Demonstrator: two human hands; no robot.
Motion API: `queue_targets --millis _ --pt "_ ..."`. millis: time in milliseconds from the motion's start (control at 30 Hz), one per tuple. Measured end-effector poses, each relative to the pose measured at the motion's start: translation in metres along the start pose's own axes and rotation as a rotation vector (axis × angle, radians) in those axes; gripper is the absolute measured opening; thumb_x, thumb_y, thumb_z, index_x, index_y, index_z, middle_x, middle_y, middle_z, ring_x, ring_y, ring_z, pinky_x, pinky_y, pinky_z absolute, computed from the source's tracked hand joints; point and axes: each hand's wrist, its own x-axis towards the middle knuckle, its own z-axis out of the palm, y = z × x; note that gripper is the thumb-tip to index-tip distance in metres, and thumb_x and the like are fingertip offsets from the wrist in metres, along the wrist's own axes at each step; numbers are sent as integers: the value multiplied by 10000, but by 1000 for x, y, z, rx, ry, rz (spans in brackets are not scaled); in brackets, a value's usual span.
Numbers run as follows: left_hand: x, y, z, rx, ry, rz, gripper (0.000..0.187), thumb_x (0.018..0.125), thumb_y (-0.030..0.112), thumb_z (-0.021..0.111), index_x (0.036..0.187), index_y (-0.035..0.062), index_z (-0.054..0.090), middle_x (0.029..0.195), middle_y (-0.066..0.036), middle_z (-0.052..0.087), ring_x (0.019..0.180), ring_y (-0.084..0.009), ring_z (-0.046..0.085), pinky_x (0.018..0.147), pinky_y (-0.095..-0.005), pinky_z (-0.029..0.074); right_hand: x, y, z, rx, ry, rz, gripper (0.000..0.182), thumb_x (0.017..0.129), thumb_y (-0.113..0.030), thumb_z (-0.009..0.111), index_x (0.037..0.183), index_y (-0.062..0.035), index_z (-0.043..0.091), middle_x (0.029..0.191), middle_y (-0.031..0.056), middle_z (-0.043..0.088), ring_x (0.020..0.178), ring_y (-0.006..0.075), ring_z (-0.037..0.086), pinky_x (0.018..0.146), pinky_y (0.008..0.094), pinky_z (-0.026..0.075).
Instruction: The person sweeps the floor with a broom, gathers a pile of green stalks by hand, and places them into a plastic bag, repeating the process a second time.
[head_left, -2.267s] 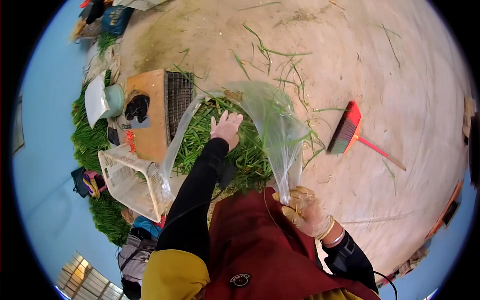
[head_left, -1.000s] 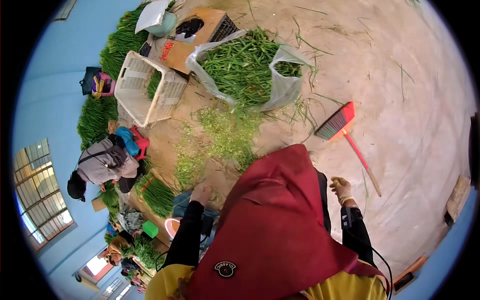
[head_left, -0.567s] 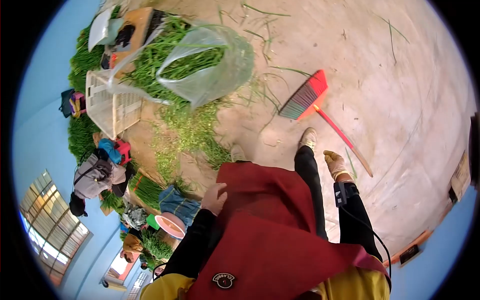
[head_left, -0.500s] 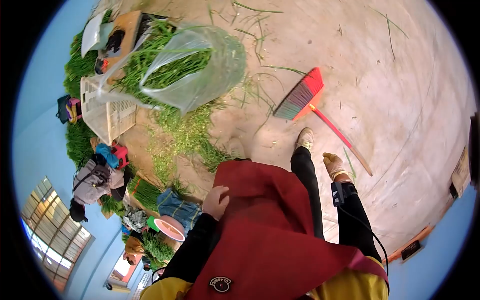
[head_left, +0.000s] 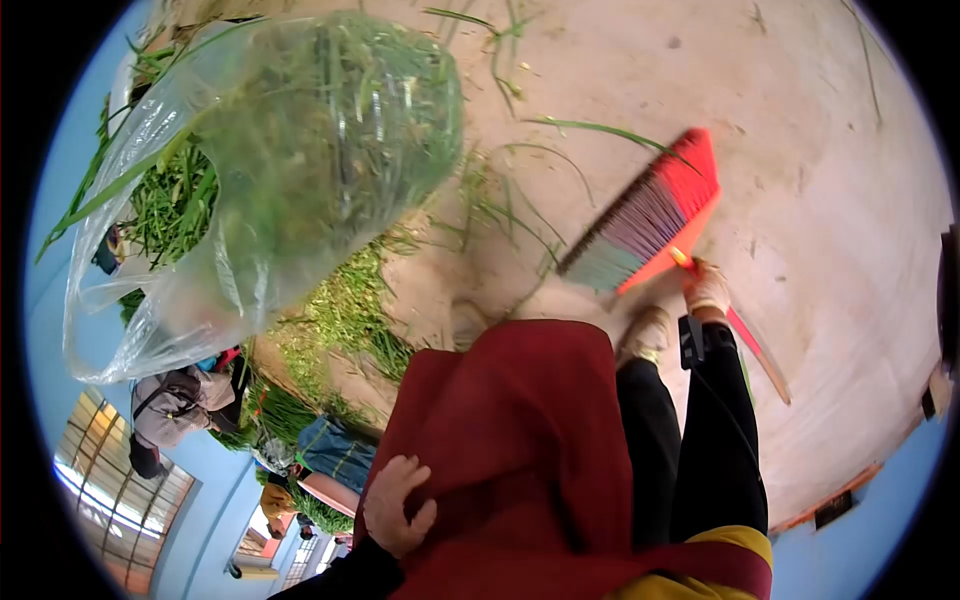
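My right hand (head_left: 706, 290), in a pale glove, is closed round the red handle of a broom (head_left: 680, 205), just below its yellow collar. The broom lies on the floor with its dark, green and red bristles toward the left. My left hand (head_left: 398, 505) holds nothing; its fingers are apart and it rests against the dark red apron (head_left: 500, 430). Long green stalks (head_left: 605, 130) lie across and beside the bristles.
A clear plastic bag (head_left: 330, 150) full of green stalks bulges at upper left. Chopped green scraps (head_left: 345, 310) cover the floor below it. At lower left a person in grey (head_left: 180, 405) is near bundles of greens (head_left: 280, 415) and a blue cloth (head_left: 335, 450).
My right hand has gone from beside the broom to its handle and closed on it. My left hand has shifted lower on the apron. The view has dropped nearer the floor.
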Motion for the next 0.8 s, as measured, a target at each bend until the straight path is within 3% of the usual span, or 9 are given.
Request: queue_targets --millis 100,233,300,400,500,567,633,700,800 --pt "4 1 -9 -2 -41 -40 415 705 254 622 1065 54 566 1092 -166 561 1056 -345 501 899 -418 387 -13 -12 -8 122 -121 -32 345 765 -246 588 1075 -99 560 1012 174 579 958 331 551 795 413 446" --pt "-7 -6 -12 -73 -123 -66 423 707 235 626 1081 50 555 1136 -159 543 1130 -324 451 951 -399 353 -75 27 -11 76 -141 -504 413 804 -390 532 1045 -54 537 958 189 566 944 341 527 781 413 428" --pt "-14 -12 -10 -146 -74 -60 423 719 255 615 1088 57 554 1135 -154 542 1125 -318 454 943 -394 358 -129 -4 -67 398 -185 -471 365 818 -360 546 1011 -50 541 933 187 565 882 311 546 776 370 432" --pt "-32 -21 -5 -301 -12 -86 428 731 272 607 1098 60 548 1137 -157 537 1117 -310 456 935 -384 362 -150 -42 -106 768 11 -459 279 812 -218 602 1035 -58 549 814 54 536 701 105 476 664 256 426" --pt "-47 -32 -6 -445 12 -145 440 738 266 608 1106 38 536 1142 -168 528 1109 -307 461 933 -369 364 -151 -151 -246 593 -6 -407 406 788 -165 592 1162 -43 491 801 94 566 694 190 556 658 310 464" --pt "-60 -40 -17 -567 -53 -289 448 740 260 608 1111 21 531 1149 -166 528 1112 -297 464 933 -359 365 -175 -197 -321 906 -149 -352 513 763 -104 577 1249 -57 420 720 82 564 553 151 531 513 273 456" --pt "-75 -65 -17 -597 26 -285 448 734 265 612 1095 9 542 1124 -160 545 1091 -288 483 924 -352 373 -201 -187 -333 953 -329 -304 557 751 -90 576 1276 -65 394 635 45 542 454 126 490 414 256 425" --pt "-95 -83 -27 -679 24 -349 438 729 270 600 1065 -7 553 1059 -158 575 1037 -294 515 908 -355 387 -242 -160 -313 930 -428 -141 380 752 -74 540 1123 -27 471 617 40 523 460 115 493 408 241 412" --pt "-118 -95 -59 -666 37 -424 429 720 301 568 1024 -1 581 987 -168 604 964 -301 559 841 -356 427 -279 -157 -292 907 -171 -22 273 754 -69 486 1025 -93 478 524 7 452 372 97 403 331 231 330"
